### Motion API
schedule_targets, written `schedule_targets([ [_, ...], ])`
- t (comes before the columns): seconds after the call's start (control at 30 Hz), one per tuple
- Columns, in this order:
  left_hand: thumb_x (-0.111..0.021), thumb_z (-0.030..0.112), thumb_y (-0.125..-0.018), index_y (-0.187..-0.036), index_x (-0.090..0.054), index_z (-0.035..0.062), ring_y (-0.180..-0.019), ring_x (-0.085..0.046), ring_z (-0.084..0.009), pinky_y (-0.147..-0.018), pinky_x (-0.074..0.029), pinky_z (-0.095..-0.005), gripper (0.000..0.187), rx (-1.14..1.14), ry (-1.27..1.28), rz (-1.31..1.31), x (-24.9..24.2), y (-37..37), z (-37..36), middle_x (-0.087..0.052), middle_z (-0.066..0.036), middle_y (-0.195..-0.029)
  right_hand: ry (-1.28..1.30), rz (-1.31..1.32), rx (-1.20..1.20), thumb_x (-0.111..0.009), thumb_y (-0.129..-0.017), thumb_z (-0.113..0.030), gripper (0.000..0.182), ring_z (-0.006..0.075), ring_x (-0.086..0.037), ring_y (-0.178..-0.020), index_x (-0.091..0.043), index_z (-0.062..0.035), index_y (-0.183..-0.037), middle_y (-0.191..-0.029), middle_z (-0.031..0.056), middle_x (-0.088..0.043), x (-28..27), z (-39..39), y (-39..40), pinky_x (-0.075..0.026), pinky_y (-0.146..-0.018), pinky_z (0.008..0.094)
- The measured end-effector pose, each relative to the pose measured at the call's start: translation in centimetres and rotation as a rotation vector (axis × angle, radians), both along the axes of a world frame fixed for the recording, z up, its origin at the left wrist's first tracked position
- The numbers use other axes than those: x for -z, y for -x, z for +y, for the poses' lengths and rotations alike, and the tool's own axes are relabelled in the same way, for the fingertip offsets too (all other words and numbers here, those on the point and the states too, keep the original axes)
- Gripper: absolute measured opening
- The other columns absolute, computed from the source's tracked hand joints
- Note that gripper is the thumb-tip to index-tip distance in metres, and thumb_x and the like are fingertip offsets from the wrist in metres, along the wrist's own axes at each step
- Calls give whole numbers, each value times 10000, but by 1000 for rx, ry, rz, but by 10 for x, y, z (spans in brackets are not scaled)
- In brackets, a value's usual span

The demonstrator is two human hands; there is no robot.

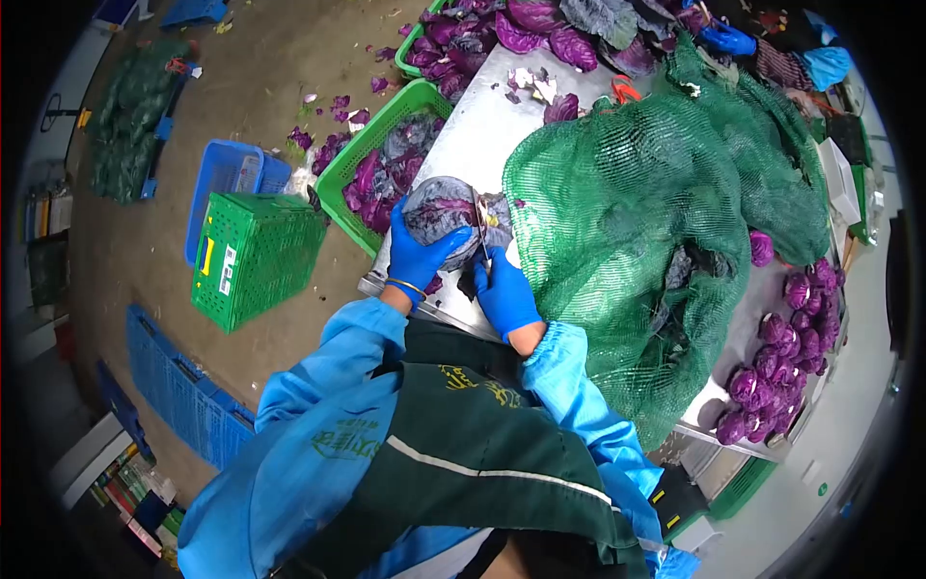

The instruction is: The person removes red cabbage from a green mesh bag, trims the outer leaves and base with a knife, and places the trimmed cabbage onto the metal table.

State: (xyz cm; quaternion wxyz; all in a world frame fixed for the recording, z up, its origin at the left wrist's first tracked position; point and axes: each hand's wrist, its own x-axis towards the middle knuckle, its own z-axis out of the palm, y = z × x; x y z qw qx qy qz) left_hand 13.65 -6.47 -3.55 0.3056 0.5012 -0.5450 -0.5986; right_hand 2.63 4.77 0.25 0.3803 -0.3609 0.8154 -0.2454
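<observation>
A red cabbage (pixel 439 214) with dull grey-purple outer leaves rests on the metal table (pixel 487 101) near its left edge. My left hand (pixel 424 253), in a blue glove, is wrapped round the cabbage's near left side. In my blue-gloved right hand (pixel 506 292) is a knife (pixel 484 236), its blade against the stem end at the cabbage's right. Much of the knife's handle is hidden in my fingers. Just right of my hands lies a green mesh sack (pixel 627 212), with some dark leaves showing through it.
Green crates (pixel 338 179) of purple leaves stand along the table's left side. A closed green crate (pixel 256 256) and a blue basket (pixel 207 183) are on the floor. Several trimmed cabbages (pixel 772 367) sit at the right. Another person's gloved hand (pixel 728 39) is at the far end.
</observation>
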Motion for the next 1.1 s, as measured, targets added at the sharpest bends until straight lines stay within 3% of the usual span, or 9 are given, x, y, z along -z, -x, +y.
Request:
schedule_targets([
  [0.27, -870, 207, -576, -1297, -338, 43, -1132, -480, -250, -952, -431, -361, 912, 30, -26, 27, 2, -14, -7, -464, -160, -1231, -57, 186, -124, -518, -843, -235, 311, 418, -616, -713, -481, -23, -1067, -776, 250, -624, 67, -33, 27, -485, -628, 504],
  [0.4, -697, 116, -780, -1310, -386, 47, -1106, -532, -258, -938, -462, -367, 618, -194, -367, 457, 12, -49, -6, -532, -123, -1195, -52, 222, -146, -530, -842, -313, 320, 409, -621, -708, -510, -105, -1084, -794, 227, -633, 48, -46, 30, -483, -634, 511],
  [0.53, -551, 317, -891, -1331, -400, 47, -1164, -500, -316, -1018, -388, -437, 538, -163, -559, 779, 21, -100, -6, -531, -148, -1241, 55, 197, -74, -579, -827, -324, 437, 397, -619, -837, -503, -99, -1193, -960, 221, -633, 49, -103, 51, -491, -722, 465],
  [0.6, -528, 355, -898, -1356, -367, 37, -1188, -479, -328, -1052, -341, -452, 581, -119, -513, 835, 6, -102, -11, -490, -159, -1298, 446, -61, -149, -625, -805, -313, 561, 358, -623, -890, -454, -99, -1294, -1001, 202, -629, 43, -124, 51, -486, -763, 423],
  [0.67, -520, 357, -903, -1353, -363, 24, -1197, -469, -330, -1055, -338, -453, 581, 35, -419, 847, -24, -90, -15, -476, -161, -1312, 193, -570, -60, -639, -841, -337, 554, 131, -543, -531, -468, -107, -1315, -766, 58, -608, -20, -134, 40, -451, -501, 274],
  [0.77, -500, 338, -921, -1360, -360, 41, -1204, -468, -300, -1047, -355, -436, 548, 30, -570, 814, -19, -76, -18, -474, -151, -1314, 231, -920, -106, -631, -868, -296, 517, 65, -456, -464, -462, -82, -1307, -701, 5, -559, -33, -114, 37, -369, -425, 219],
  [0.9, -500, 346, -928, -1310, -430, 58, -1103, -556, -236, -933, -464, -378, 484, 115, -786, 565, -33, -49, -28, -530, -118, -1254, 245, -696, 86, -785, -721, -262, 732, 49, -465, -580, -424, -81, -1331, -830, 11, -585, -25, -68, 39, -389, -461, 208],
  [1.0, -592, 324, -887, -1246, -496, 63, -1009, -595, -169, -864, -489, -323, 455, 220, -834, 400, -47, -28, -36, -585, -71, -1167, 488, -505, 161, -803, -698, -245, 820, 182, -581, -962, -367, 35, -1334, -1145, 138, -572, 3, -43, 42, -487, -811, 283],
  [1.1, -738, 207, -777, -1132, -593, 45, -977, -571, -133, -848, -466, -290, 417, 279, -236, -56, -39, -22, -39, -628, -53, -1061, 413, -424, 234, -812, -686, -234, 879, 229, -493, -1161, -318, 80, -1342, -1286, 190, -482, 11, -26, 43, -403, -971, 316],
])
